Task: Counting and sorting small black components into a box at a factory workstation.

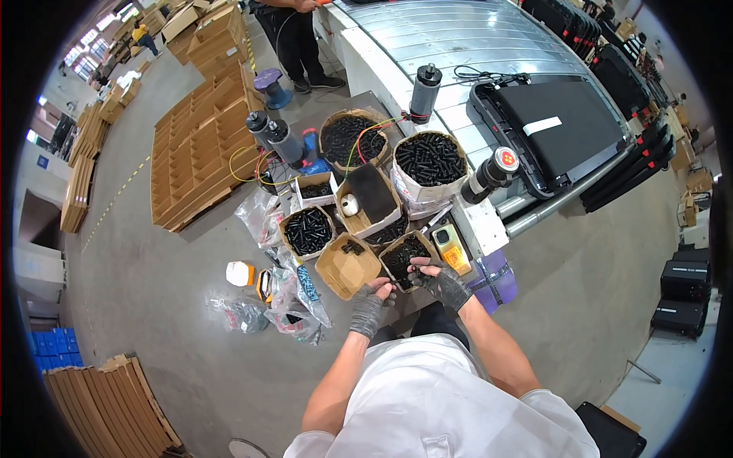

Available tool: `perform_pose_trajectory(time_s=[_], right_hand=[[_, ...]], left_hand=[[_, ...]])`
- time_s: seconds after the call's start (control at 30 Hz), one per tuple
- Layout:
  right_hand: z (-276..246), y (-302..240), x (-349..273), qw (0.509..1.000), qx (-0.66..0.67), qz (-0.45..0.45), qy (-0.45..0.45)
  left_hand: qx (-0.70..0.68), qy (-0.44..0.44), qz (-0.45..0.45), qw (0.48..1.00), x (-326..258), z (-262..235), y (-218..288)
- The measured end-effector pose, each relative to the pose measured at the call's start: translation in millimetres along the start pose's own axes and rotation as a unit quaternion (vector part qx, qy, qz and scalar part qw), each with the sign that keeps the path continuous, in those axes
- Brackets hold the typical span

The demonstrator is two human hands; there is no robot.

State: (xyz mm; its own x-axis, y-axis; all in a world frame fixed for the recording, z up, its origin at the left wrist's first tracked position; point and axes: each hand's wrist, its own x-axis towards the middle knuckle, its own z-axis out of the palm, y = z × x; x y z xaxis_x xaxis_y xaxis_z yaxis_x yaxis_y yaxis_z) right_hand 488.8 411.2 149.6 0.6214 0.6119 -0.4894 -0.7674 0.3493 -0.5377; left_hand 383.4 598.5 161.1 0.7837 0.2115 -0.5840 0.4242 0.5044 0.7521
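Note:
My left hand (372,307), in a grey fingerless wrap, is closed in a pinch at the near edge of an open carton (348,266) with a few small black pieces in it. What the fingertips hold is too small to make out. Fingers bent together, my right hand (443,283) hovers over the near right side of a smaller box of tiny black parts (405,258). Whatever sits in its grip is likewise unclear. A phone in a yellowish case (451,249) lies just beyond my right hand.
Beyond stand a box of short black tubes (308,231), a bucket of black cylinders (430,159) and grey cylindrical tools (425,93). A slatted metal conveyor (458,46) carries a black case (557,126). Plastic bags (294,301) lie left; another person (294,42) stands at the back.

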Motion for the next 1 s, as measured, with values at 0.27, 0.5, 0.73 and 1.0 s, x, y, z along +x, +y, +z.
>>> perform_pose_trajectory(time_s=[0.27,0.5,0.73,1.0], right_hand=[[-13,7,5,0.998,-0.066,-0.002,0.001],[3,0,-3,0.999,0.013,0.043,0.0],[-3,2,-5,0.999,-0.031,0.013,-0.021],[3,0,-12,0.999,0.043,0.007,-0.008]], left_hand=[[-0.025,-0.019,-0.001,1.0,6,5,3],[-0.039,-0.008,-0.007,0.999,8,-1,-1],[-0.034,-0.016,-0.005,0.999,9,-1,-1],[-0.083,-0.05,-0.027,0.995,12,4,-6]])
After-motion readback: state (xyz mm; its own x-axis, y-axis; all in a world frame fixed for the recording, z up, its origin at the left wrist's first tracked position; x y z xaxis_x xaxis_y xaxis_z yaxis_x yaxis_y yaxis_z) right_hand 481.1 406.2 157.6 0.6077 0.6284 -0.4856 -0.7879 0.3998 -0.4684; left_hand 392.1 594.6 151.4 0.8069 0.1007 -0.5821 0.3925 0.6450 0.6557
